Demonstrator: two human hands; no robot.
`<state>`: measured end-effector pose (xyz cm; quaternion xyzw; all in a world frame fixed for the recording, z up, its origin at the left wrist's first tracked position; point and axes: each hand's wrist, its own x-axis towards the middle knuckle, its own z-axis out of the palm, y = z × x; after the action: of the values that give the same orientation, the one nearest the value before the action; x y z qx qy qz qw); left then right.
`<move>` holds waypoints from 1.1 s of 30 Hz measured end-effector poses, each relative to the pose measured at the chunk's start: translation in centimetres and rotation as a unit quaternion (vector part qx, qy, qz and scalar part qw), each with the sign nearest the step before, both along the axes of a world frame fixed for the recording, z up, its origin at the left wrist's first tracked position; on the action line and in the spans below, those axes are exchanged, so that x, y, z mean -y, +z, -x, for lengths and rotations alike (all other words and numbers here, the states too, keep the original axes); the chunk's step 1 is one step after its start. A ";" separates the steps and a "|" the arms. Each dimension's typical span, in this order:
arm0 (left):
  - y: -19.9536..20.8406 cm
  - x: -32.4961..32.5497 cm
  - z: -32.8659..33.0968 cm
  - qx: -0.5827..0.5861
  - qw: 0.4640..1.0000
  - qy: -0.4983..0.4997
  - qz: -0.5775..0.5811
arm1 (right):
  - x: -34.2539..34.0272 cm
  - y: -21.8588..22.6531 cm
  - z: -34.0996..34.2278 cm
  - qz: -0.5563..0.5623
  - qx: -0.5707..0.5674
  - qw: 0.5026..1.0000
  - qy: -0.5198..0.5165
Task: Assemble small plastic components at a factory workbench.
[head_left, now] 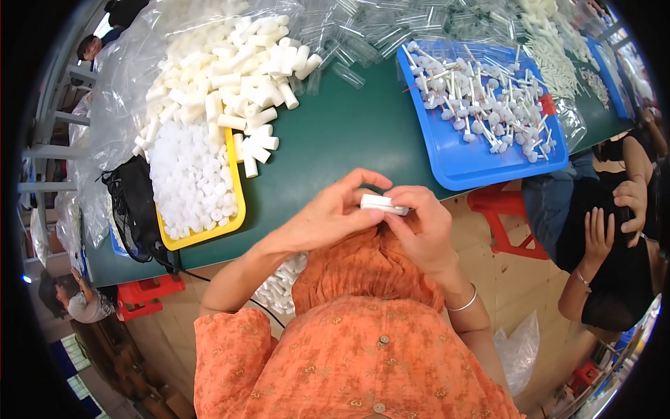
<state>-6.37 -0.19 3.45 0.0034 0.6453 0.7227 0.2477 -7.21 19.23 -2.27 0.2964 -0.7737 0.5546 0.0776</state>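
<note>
Close in front of my body, both hands hold a small white oblong plastic piece [380, 202] between them. My left hand [331, 216] pinches its left end, thumb along the near side and forefinger raised behind it. On the other end, the thumb and fingers of my right hand [424, 227] are closed. Whether it is one part or two pressed together, I cannot tell. White round caps [192, 178] fill a yellow tray [239, 199] to the left. At right, a blue tray [447, 157] carries several white sticks with round, whitish heads [481, 105].
Cream foam cylinders [230, 84] are heaped at the far left of the green table [335, 133]. Clear tubes [370, 28] lie along the back. A black bag [132, 202] sits beside the yellow tray. Rightward, a seated person [607, 244] is near a red stool [502, 216].
</note>
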 end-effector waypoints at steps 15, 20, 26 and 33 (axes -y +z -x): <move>-0.7 1.2 0.3 0.088 0.991 0.001 -0.098 | -0.9 0.2 -0.7 0.116 0.092 0.989 0.027; -0.9 1.2 0.0 0.088 0.991 0.031 -0.096 | -0.5 -0.1 -0.7 0.111 0.090 0.989 0.025; -1.2 1.0 -0.4 0.087 0.988 0.059 -0.111 | -0.3 0.1 -0.2 0.124 0.049 0.991 0.034; -2.2 4.1 6.8 -0.231 0.946 0.096 0.205 | 0.0 1.0 -0.8 0.060 0.106 0.992 -0.030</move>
<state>-13.20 -4.28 1.28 0.0576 0.8162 0.5746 0.0169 -6.43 19.20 -1.25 0.2074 -0.7516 0.6254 0.0297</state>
